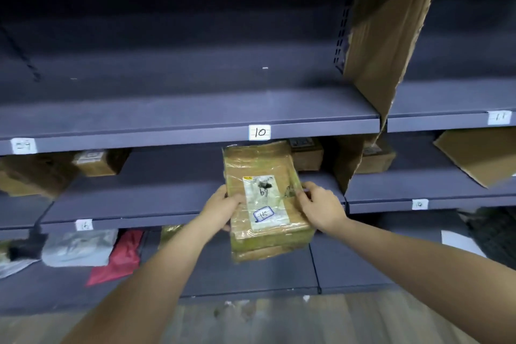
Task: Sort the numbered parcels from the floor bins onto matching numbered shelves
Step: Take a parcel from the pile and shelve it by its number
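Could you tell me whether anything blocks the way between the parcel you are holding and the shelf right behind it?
Nothing visible does: the parcel in both hands faces a bare stretch of shelf.

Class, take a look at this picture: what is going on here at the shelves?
A person holds a tape-wrapped cardboard parcel with both hands, the left hand on one side and the right hand on the other. Its label bears a handwritten number that looks like 15. The parcel is held in front of the grey shelves, just below the shelf tag marked 10, and is not yet set down.
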`<state>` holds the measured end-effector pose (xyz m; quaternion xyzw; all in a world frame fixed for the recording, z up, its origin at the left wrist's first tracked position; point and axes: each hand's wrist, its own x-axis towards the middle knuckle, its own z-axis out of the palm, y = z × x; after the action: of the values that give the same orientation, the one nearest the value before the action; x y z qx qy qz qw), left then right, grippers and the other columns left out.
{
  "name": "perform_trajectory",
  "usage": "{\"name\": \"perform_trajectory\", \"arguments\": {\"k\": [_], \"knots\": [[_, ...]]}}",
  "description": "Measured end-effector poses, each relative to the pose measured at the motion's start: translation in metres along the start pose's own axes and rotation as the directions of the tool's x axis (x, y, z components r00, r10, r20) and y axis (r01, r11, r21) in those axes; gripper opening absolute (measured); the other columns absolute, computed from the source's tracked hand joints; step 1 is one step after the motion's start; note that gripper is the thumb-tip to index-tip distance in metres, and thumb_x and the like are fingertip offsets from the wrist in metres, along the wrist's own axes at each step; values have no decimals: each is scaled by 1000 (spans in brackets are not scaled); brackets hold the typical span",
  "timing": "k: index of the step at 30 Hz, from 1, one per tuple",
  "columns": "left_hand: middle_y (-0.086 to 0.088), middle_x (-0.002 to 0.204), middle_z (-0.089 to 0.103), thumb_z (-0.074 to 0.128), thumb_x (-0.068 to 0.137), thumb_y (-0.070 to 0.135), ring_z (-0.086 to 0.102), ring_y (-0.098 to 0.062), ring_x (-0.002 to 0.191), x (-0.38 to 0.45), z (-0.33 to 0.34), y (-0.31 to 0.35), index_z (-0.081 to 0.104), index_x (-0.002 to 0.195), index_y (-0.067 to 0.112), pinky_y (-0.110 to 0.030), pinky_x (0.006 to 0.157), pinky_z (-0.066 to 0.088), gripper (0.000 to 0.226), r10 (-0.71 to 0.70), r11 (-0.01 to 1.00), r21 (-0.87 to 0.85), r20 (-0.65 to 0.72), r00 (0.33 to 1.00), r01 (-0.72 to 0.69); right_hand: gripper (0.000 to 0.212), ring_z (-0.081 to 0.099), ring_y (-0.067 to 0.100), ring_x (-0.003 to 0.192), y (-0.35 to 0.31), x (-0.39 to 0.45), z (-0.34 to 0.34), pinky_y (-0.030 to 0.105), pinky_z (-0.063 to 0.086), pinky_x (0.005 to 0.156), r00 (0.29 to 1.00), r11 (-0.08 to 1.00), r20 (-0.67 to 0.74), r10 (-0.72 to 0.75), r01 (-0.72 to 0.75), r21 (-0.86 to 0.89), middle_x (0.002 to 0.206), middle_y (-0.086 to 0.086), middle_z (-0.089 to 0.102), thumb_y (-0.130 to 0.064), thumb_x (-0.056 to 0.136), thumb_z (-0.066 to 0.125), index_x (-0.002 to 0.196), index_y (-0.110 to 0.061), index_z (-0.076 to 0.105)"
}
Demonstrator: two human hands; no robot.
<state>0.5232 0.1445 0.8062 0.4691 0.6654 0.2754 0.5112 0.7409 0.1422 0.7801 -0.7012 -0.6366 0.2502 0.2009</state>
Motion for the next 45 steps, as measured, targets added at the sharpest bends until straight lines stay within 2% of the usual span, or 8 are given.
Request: {"name": "perform_trajectory", "arguments": {"k": [2,8,11,18,24,30,41,45], "knots": [[-1,91,68,58,88,22,62,-17,69,21,-5,-2,56,112,20,-23,51,46,24,41,999,-20,-48,998,-42,37,60,31,107,-5,18,8,35,46,79,1000,1000,-23,-1,2,31,113,7,69,-36,101,42,133,-22,54],[1,104,63,58,90,25,61,-15,86,85,-15,-16,55,112,17,-28,66,46,23,118,986,-98,-165,979,-136,38,57,24,106,-14,76,35,29,42,84,999,977,-34,34,-26,213,114,-2,61,-35,97,48,133,-22,46],[-4,108,59,59,90,25,56,-16,86,116,-15,-21,49,116,15,-28,61,42,30,133,973,-161,-186,974,-164,40,55,28,114,-15,108,48,31,41,92,996,965,-73,43,-22,262,126,7,59,-32,97,49,133,-16,46],[1,88,61,55,94,14,56,-8,71,167,-2,-24,56,100,18,-18,51,42,7,195,916,-296,-262,945,-271,35,54,31,117,-6,161,60,30,43,96,986,967,-157,47,-6,253,129,10,58,-26,95,52,130,-23,53],[0,101,60,45,100,29,54,-12,82,201,17,-36,54,116,19,-20,62,38,20,297,919,-175,-279,913,-353,36,62,25,108,-1,189,60,27,48,86,969,992,-247,-19,50,118,124,3,65,-30,94,55,130,-27,59],[-4,101,62,47,101,23,56,-13,82,225,22,-31,56,117,13,-15,58,42,21,321,879,-251,-314,893,-405,31,59,29,112,0,209,63,28,44,84,960,998,-275,-58,66,22,126,5,62,-27,95,51,125,-28,58],[-8,112,68,51,98,36,63,-29,106,225,13,-24,60,117,18,-36,93,48,27,283,948,-63,-284,916,-312,34,58,31,112,-5,199,52,30,45,83,978,999,-209,-26,22,-25,124,8,61,-27,95,51,129,-24,49],[-8,129,62,48,99,42,58,-28,117,222,17,-23,50,136,19,-35,100,45,44,269,958,-35,-237,934,-285,37,58,29,113,0,194,49,31,46,85,978,1000,-209,-16,15,-9,127,5,61,-31,97,50,133,-26,49]]}}
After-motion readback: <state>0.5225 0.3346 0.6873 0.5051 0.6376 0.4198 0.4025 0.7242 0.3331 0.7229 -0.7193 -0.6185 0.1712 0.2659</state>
